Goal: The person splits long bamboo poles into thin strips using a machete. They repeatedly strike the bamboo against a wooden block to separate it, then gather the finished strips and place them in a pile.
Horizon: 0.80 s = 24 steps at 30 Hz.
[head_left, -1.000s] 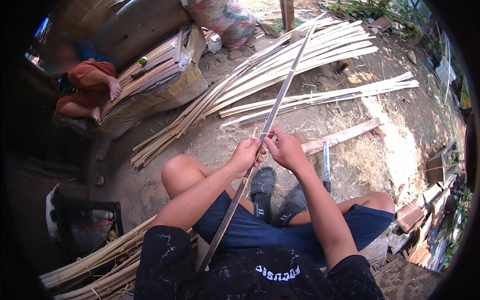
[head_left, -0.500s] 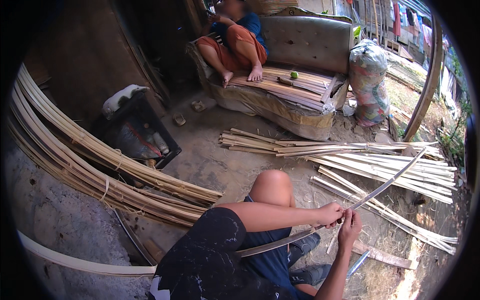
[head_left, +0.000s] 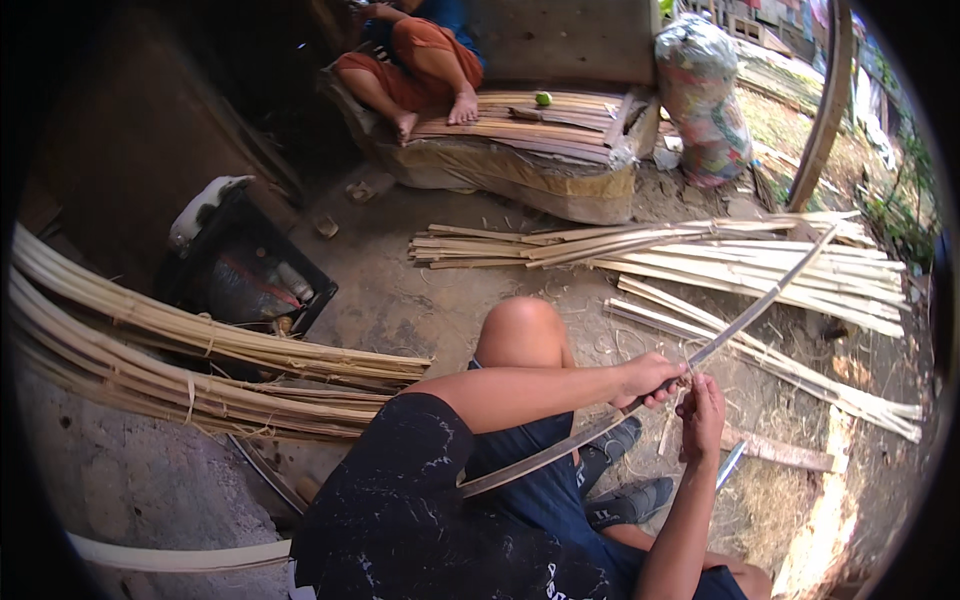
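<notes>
Long strip: I see it in front of the person, in the left hand, passing over the dark blue shorts.
Way it points: Its long line goes from low left to high right in the head view. The near end sits by the black shirt. The far tip points out and away, and it crosses in front of the pale strips as I look. I can't tell if it touches them.
Bend: It looks a little curved, but my round lens bends straight things, so I can't be sure.
Left hand: Its fingers are curled around the strip, near the middle, holding it.
Right hand: Its fingers are bent, right by the strip and just past the left hand. I can't tell if they pinch it.
Good holding: I'd want the left hand firm and the near end resting snug, so the long tip doesn't wobble. I'd go slowly with the right fingers, since thin edges may poke or cut.
Blade: It lies near the right forearm, so I'd mind that arm.
</notes>
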### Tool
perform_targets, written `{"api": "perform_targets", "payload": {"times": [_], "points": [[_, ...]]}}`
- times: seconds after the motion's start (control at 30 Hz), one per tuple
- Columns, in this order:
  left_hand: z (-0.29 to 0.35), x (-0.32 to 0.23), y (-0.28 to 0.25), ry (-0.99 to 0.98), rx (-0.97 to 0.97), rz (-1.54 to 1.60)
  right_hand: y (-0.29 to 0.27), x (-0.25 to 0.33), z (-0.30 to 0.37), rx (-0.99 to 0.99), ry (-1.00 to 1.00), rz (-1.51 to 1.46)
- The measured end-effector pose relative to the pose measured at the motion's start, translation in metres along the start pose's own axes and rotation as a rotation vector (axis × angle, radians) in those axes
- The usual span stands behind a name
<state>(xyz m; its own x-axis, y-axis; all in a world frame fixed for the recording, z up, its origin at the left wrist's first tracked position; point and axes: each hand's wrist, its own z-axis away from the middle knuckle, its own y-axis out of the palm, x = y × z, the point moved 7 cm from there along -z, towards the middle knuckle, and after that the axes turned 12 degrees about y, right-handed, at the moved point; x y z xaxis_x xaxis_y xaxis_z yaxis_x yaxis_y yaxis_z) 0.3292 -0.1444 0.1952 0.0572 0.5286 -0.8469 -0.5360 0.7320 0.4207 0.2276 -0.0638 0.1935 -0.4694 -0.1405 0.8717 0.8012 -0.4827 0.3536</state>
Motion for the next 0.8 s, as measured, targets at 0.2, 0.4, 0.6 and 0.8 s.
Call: {"api": "perform_targets", "payload": {"times": [0.2, 0.4, 0.6, 0.8], "points": [[0.004, -0.004, -0.020, -0.009, -0.041, 0.029, 0.005, 0.002, 0.006, 0.148, 0.298, -0.280], [-0.001, 0.000, -0.013, -0.023, -0.042, -0.101, -0.111, 0.069, 0.017, -0.349, -0.102, -0.745], [0.008, 0.001, -0.014, -0.020, -0.079, -0.242, -0.082, 0.108, 0.062, -0.752, 0.221, 1.251], [0.005, -0.001, -0.014, -0.011, -0.072, -0.255, 0.031, 0.061, 0.044, -0.366, -0.391, 1.310]]}}
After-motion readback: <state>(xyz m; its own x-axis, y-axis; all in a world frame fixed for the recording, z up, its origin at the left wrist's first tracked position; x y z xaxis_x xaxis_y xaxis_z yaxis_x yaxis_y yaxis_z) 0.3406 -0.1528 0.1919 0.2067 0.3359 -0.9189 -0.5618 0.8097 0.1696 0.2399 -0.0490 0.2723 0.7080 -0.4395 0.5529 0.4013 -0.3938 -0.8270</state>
